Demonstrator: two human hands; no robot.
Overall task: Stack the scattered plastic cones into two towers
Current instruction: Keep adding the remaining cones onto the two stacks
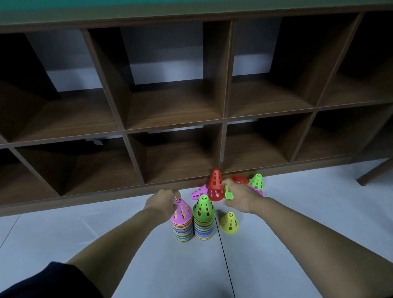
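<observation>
Two towers of stacked cones stand side by side on the floor: a left tower (pixel 182 223) topped by a pink cone and a right tower (pixel 204 219) topped by a green cone. My left hand (pixel 162 200) is at the pink tip, fingers curled by it. My right hand (pixel 239 196) grips a green cone (pixel 228 193) lying among the loose ones. Loose cones: a yellow one (pixel 229 222) upright, a red one (pixel 216 187) upright, a pink one (pixel 199 192) on its side, another red (pixel 239 179), a green one (pixel 257 181), and a pink one (pixel 257 191) partly hidden by my hand.
A dark wooden cubby shelf (pixel 176 124) with open compartments stands right behind the cones. Pale floor tiles (pixel 101 216) stretch to both sides. A wooden furniture leg (pixel 382 168) slants in at the right.
</observation>
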